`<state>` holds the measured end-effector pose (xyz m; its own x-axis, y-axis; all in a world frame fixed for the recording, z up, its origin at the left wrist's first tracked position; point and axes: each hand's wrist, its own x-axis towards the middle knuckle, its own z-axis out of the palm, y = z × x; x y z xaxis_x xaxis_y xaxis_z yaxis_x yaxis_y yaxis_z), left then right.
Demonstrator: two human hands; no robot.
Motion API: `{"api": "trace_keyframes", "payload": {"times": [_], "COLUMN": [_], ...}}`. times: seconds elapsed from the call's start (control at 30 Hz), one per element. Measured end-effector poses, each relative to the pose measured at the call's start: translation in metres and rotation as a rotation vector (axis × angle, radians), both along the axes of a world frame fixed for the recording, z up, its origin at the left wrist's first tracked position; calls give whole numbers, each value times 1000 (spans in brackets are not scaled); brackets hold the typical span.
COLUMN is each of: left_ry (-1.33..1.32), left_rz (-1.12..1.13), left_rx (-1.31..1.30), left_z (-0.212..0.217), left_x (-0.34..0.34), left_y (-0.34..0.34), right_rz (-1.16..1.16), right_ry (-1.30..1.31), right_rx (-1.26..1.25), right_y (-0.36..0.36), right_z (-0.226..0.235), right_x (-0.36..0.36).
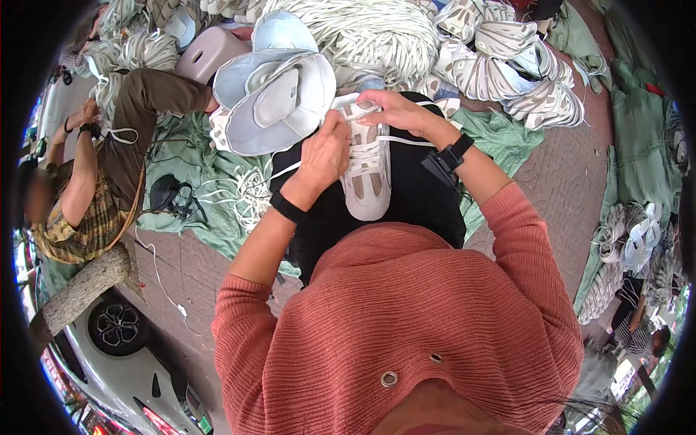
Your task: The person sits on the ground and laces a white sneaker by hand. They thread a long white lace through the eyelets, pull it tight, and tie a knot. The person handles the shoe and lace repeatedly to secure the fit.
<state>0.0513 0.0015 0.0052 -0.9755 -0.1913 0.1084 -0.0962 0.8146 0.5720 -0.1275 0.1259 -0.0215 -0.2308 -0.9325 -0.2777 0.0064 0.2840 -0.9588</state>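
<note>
A beige and white shoe upper (367,190) lies across my lap on black trousers, its toe pointing toward me. White laces criss-cross its front, and one loose lace (407,141) trails off to the right. My left hand (325,152) is closed at the upper's left edge near the top eyelets, fingertips pinched together. Across from it, my right hand (397,114) grips the upper by its top right edge, thumb and fingers bent over it. Whatever fine part lies between the fingertips is hidden.
Nested shoe uppers with pale blue linings (279,98) stand at my left knee. A big heap of white laces (380,36) and bundled uppers (518,76) lie ahead. Loose laces (252,196) rest on green cloth (177,148). A person (90,185) sits at left, near a parked car (134,384).
</note>
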Motion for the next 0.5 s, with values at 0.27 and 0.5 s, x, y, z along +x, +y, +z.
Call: {"api": "trace_keyframes", "payload": {"times": [0.27,0.5], "left_ry": [56,71], "left_rz": [157,145], "left_rx": [196,296], "left_z": [-13,-23], "left_x": [7,-5], "left_y": [3,7], "right_rz": [-134,145], "right_ry": [929,1348], "right_rx": [-312,-301], "right_y": [8,20], "right_z": [25,42], "right_x": [18,35]}}
